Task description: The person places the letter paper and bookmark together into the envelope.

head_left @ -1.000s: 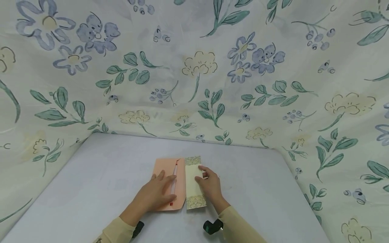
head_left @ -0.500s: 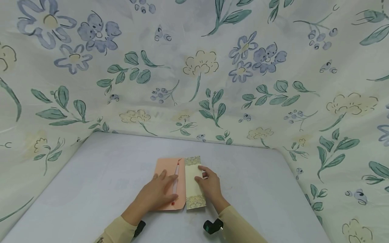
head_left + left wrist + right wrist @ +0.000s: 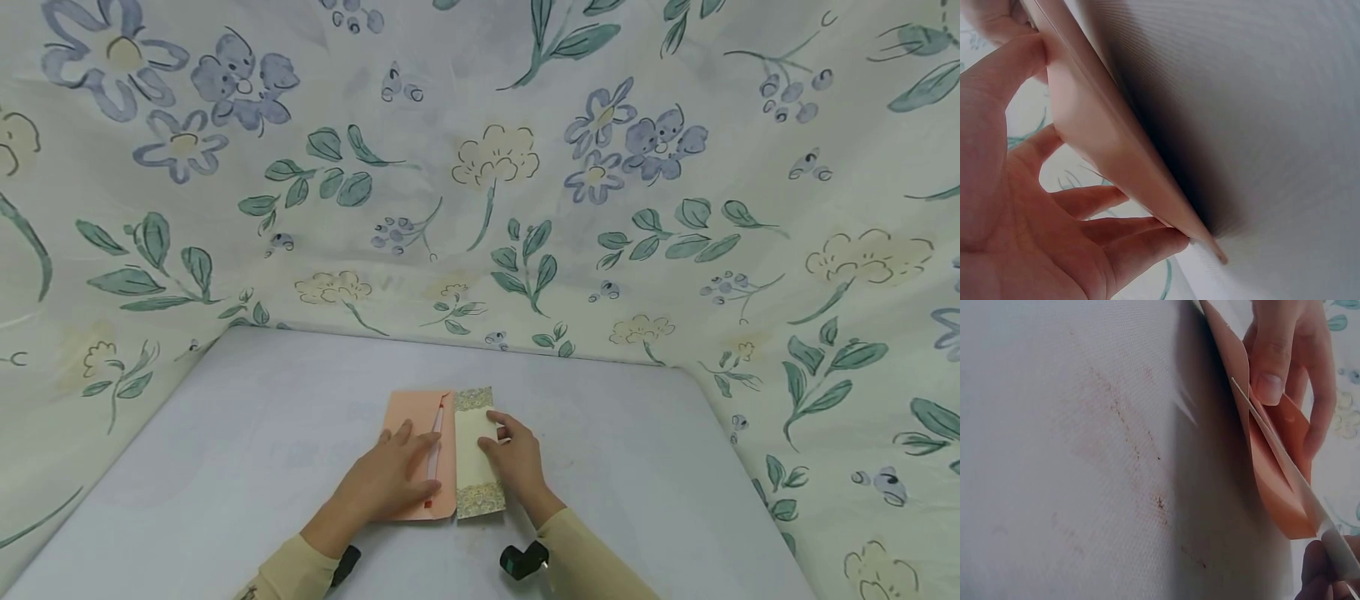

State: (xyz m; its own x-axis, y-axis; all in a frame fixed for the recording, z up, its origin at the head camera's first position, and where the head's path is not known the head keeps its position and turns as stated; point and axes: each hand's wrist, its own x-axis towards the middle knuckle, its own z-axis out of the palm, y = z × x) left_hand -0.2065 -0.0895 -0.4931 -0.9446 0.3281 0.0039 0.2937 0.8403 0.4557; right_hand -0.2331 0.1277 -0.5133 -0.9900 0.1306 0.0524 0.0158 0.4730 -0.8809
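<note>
A peach paper envelope (image 3: 444,467) lies on the white table, with a long pale slit and small red marks on its face. My left hand (image 3: 386,475) rests on it with spread fingers; in the left wrist view the fingertips (image 3: 1169,240) touch its surface. A cream card (image 3: 472,450) with speckled floral bands at both ends stands against the envelope's right edge. My right hand (image 3: 517,458) pinches the card's right side between thumb and fingers. The right wrist view has the card (image 3: 1285,459) edge-on at the envelope's (image 3: 1282,503) gaping side; how much is inside cannot be told.
The white tabletop (image 3: 637,467) stretches around the hands, with faint reddish-brown specks (image 3: 1160,503) on it. A floral cloth (image 3: 420,275) hangs behind and at the sides. Black wrist devices (image 3: 525,560) sit below the sleeves.
The right hand has shifted slightly left with the card, bringing it closer against the envelope. The left hand stays on the envelope with hardly any movement.
</note>
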